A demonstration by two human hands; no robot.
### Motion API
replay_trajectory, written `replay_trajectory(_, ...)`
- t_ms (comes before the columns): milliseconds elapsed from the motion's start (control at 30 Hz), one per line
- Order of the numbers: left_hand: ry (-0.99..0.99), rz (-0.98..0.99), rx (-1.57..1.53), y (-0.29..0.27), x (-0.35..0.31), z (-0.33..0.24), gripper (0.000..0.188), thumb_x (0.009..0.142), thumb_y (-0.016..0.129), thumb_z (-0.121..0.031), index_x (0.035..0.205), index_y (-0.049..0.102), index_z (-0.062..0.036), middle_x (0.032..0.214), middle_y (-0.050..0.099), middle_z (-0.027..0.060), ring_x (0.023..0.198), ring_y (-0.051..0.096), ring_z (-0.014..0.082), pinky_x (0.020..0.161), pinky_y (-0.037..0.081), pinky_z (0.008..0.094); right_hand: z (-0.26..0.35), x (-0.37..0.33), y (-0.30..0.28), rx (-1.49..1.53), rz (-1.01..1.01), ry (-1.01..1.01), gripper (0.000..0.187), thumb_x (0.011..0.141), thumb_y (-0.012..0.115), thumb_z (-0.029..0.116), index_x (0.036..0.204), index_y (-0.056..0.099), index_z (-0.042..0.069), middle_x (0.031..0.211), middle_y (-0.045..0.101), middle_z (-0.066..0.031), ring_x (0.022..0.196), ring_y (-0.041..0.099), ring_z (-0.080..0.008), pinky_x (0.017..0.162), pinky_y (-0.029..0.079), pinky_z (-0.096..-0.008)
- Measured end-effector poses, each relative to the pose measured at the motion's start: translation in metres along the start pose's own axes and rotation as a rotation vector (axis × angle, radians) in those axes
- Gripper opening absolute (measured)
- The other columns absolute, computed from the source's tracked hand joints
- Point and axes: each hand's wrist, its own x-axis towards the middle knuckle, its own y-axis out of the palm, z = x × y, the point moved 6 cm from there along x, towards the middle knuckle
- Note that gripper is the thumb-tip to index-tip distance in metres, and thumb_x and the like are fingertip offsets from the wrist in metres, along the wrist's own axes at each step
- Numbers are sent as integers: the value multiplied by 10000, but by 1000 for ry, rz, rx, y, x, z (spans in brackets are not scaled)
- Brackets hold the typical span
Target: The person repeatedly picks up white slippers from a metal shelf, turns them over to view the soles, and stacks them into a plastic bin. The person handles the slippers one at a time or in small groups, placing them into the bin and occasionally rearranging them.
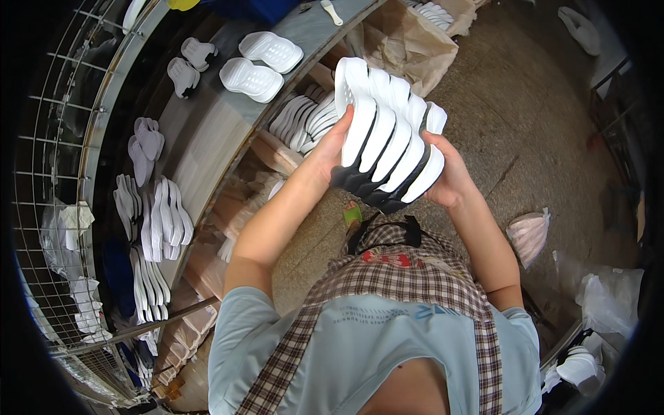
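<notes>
Between my two hands I hold a stack of white shoe soles [382, 138] with black heel parts, lifted in front of my apron. My left hand [335, 149] presses on the left end of the stack, thumb up along the outermost sole. On the right end, my right hand [448, 169] closes round the last sole, its fingers partly hidden behind it. The soles stand side by side, pressed together, their black ends toward me. Below and left of the stack, more white soles [301, 123] lie in an open sack beside the bench.
A long bench [207, 128] at the left carries a pair of large white soles [252, 79], smaller soles [183, 75] and nested bundles [166, 220]. Wire mesh [52, 173] runs behind it. A brush [332, 12] lies at the far edge. On the floor sits a pinkish bag [528, 237].
</notes>
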Motion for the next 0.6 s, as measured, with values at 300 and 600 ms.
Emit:
replay_trajectory(300,79,145,14,-5,17,10,506,956,417,-439,1266,499,-47,1209,582,104,1086,578,230,948,455,363,6,-17,2,-3,-93,12,803,813,543,485,1403,259,21,1370,376,-231,1233,400,-432,930,307,-689)
replay_trajectory(600,158,339,340,-6,16,17,591,937,404,-505,1321,442,-58,1279,533,120,1160,528,256,1002,403,398,-4,-14,-9,-6,-151,87,833,789,563,493,1405,274,12,1388,368,-239,1260,368,-442,995,195,-690)
